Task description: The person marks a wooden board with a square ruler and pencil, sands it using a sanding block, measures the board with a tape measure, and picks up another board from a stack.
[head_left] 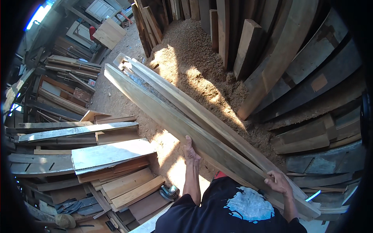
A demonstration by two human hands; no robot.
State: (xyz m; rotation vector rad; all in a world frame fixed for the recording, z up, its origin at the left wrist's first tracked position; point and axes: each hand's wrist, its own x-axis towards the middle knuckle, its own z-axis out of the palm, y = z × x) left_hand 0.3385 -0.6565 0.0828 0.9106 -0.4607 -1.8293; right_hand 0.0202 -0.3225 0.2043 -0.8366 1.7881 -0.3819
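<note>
A long, pale wooden plank (155, 112) lies slantwise across the middle, from the upper left to the lower right. Under its near edge is my left hand (191, 153), closed on it with the thumb up against the face; the other fingers are hidden behind the wood. Toward the lower right end, my right hand (277, 181) grips the plank's upper edge with bent fingers. A second long board (202, 110) runs alongside on the far side, with a narrow gap between the two that closes toward my right hand.
Heaped sawdust (186, 42) covers the ground beyond the boards. Upright timbers (246, 46) lean along the far right. On the left are stacked boards, topped by a whitish panel (112, 155). A dark power tool (169, 192) sits near my left elbow, with gloves (70, 206) farther left.
</note>
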